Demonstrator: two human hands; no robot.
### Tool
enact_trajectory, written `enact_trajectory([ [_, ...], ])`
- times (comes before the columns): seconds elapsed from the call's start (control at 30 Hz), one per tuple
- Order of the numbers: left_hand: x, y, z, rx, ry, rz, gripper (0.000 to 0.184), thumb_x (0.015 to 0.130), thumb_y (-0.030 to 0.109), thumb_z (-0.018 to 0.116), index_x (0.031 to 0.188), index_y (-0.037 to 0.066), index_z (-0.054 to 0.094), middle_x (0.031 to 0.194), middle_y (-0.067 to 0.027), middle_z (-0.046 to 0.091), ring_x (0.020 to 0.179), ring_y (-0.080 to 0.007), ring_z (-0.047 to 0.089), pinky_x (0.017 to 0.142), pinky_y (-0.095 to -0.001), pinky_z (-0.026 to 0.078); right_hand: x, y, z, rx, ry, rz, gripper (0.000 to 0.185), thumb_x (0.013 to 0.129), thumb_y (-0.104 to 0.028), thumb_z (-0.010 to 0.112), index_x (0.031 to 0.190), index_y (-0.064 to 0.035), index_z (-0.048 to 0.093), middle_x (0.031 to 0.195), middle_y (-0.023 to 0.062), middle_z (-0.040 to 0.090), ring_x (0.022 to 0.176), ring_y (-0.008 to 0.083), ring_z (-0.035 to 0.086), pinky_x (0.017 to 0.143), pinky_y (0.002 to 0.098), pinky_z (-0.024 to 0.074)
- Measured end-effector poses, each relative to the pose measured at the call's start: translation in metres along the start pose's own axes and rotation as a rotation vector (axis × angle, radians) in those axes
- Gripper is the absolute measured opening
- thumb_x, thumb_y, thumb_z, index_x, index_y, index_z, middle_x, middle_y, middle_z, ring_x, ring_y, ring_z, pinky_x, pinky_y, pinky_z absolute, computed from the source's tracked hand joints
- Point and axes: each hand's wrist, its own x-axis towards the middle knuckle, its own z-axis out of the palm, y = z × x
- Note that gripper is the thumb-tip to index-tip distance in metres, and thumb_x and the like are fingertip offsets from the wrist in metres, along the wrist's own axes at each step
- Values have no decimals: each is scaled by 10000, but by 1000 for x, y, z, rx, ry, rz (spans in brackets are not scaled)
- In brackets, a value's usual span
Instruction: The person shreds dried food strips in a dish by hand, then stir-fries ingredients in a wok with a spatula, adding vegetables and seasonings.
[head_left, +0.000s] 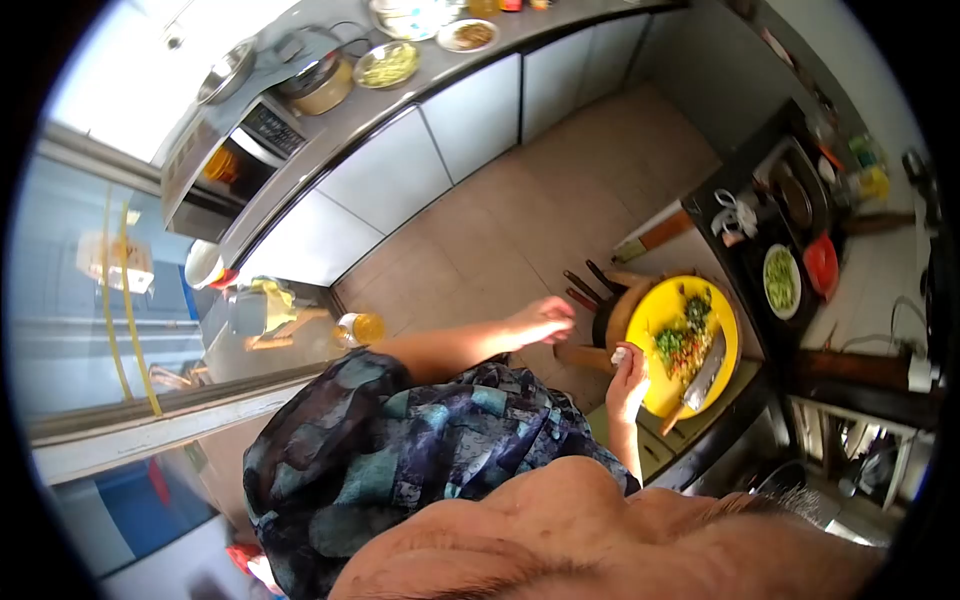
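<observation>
My left hand [543,321] is held over the floor, left of the yellow board, its fingers loosely bent and slightly apart, with nothing visible in them. At the left edge of the round yellow board [655,312], my right hand [628,377] has its fingers closed on a small white piece [620,355], too small to name. Chopped green pieces [671,345], dark green leaves [697,311] and mixed red and pale bits [686,357] lie on the board. A cleaver [708,375] rests at its right side, with its wooden handle toward the lower edge.
Pan handles [582,288] stick out left of the board. Right of it, a plate of green slices [781,280] and a red bowl [821,266] stand on the dark counter. Across the floor, the far counter [420,90] holds a microwave [235,165], a cooker and dishes.
</observation>
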Motion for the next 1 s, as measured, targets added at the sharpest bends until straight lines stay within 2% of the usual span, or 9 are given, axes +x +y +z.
enact_trajectory([
  [0.07,-8,-1,-16,-76,155,32,272,930,205,569,1167,84,512,1042,-97,613,931,-170,606,805,-303,508,21,10,2,18,-54,69,172,963,-110,452,960,-39,609,856,163,637,799,318,617,710,372,479],
  [0.1,-19,23,-127,-39,290,159,236,931,182,566,1142,84,527,964,-77,622,884,-156,610,769,-297,514,65,-38,75,68,-28,-12,177,966,-111,445,960,-38,607,852,161,635,791,318,617,697,371,478],
  [0.2,-74,-20,-236,-108,581,286,266,880,169,607,1126,94,538,945,-68,627,830,-140,599,713,-269,492,93,-60,118,145,-151,-28,168,966,-125,461,984,-29,598,860,155,630,761,324,614,664,370,485],
  [0.33,-123,-42,-249,-308,953,190,292,886,237,568,1132,82,535,948,-76,626,804,-159,606,709,-279,489,133,-87,135,191,-231,-96,154,926,-136,563,1016,-16,594,974,166,604,830,330,604,729,375,505],
  [0.47,-129,-55,-252,-476,1020,95,274,909,222,546,1145,85,530,956,-80,633,807,-170,623,705,-289,503,181,-95,175,81,-324,-530,177,858,-36,598,1033,-16,594,1028,168,580,951,346,574,825,387,481],
  [0.7,-62,13,-284,-553,919,78,262,938,232,543,1155,85,525,962,-72,635,834,-165,632,720,-298,521,299,-99,231,-50,-586,-466,216,817,44,501,989,-42,600,976,128,622,933,334,576,823,407,460],
  [0.83,-36,69,-325,-504,948,191,268,943,243,548,1159,85,527,965,-64,635,844,-158,633,739,-296,516,365,-122,261,64,-681,-342,177,776,6,533,929,-40,610,887,105,647,895,312,586,816,399,455],
  [0.87,-34,79,-332,-489,951,235,270,944,244,547,1161,85,528,966,-62,635,846,-156,633,743,-296,514,380,-127,274,51,-633,-458,165,791,-43,570,947,-42,623,856,92,655,848,287,610,771,378,476],
  [1.0,-31,94,-364,-446,1049,217,267,947,240,548,1159,78,540,957,-50,636,837,-142,630,734,-278,506,426,-183,316,74,-868,-271,186,835,-108,598,1009,-52,630,869,100,661,788,237,638,681,332,494],
])
